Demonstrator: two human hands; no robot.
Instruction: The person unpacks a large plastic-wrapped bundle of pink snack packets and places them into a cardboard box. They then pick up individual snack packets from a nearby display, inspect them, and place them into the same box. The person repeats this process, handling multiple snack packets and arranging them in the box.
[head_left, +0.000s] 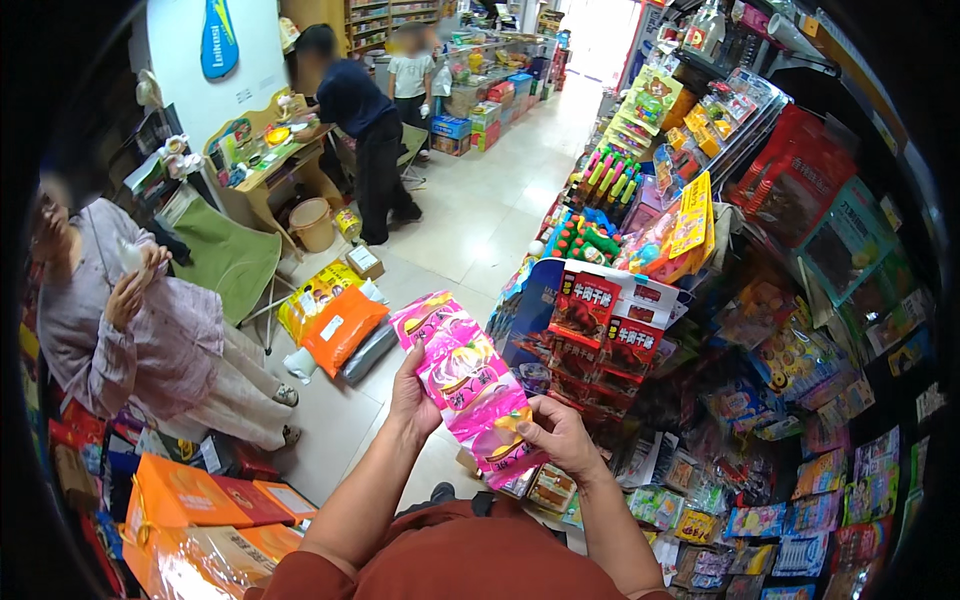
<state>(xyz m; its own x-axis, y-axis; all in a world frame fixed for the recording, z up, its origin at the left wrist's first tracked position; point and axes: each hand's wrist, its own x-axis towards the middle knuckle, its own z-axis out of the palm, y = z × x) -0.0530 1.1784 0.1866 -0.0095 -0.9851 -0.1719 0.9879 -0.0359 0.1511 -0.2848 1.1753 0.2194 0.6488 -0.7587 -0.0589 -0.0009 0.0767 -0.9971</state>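
Observation:
Both of my hands hold a strip of joined pink snack sachets (472, 367), tilted in front of my body. My left hand (415, 394) grips its left edge, thumb on the printed face. Lower down, my right hand (559, 435) pinches the strip's right edge between thumb and fingers. The sachets bear printed writing and pictures of fruit. Just beyond my right hand stands a cardboard display (536, 307) hung with red snack packets (585, 307). A clear tray of packaged food (553, 486) lies below that hand.
Racks of bagged snacks (780, 517) line my right side. Orange gift boxes (184, 491) stand at lower left. Parcels (345, 330) lie on the tiled floor (480, 240) near a green folding chair (225, 240). A person (135, 315) stands at left; others are farther back.

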